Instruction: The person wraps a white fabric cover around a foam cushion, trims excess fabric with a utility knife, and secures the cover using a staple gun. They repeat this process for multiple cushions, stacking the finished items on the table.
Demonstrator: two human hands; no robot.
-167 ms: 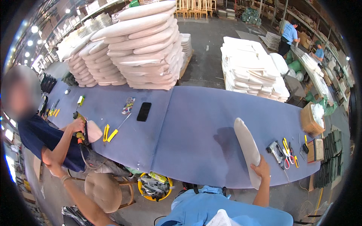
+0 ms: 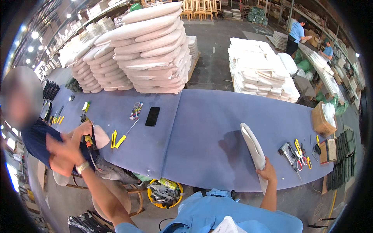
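Note:
My right hand (image 2: pixel 267 173) grips the lower end of a pale upholstered seat pad (image 2: pixel 253 146), its fingers wrapped round the near edge. The pad stands tilted on edge over the blue-grey table (image 2: pixel 206 143), its shadow falling to the left. On the far left my left hand (image 2: pixel 65 150) is held out with fingers spread and nothing in it. It overlaps a co-worker's arm in the picture; whether it touches, I cannot tell. That co-worker's hand (image 2: pixel 82 130) holds a hose-fed air tool (image 2: pixel 88 139) beside another pale pad (image 2: pixel 101 137).
Right of my pad lie a staple gun (image 2: pixel 287 154), scissors (image 2: pixel 300 160) and yellow-handled tools, near a cardboard box (image 2: pixel 323 119). A phone (image 2: pixel 152 116) and screwdriver (image 2: pixel 126 135) lie left. Tall pad stacks (image 2: pixel 153 50) and a lower white stack (image 2: pixel 258 70) stand beyond. A yellow basket (image 2: pixel 180 197) is below.
My left hand has risen from beside the co-worker's elbow, its fingers now spreading. The pad in my right hand has turned slightly, showing more of its folded-looking edge.

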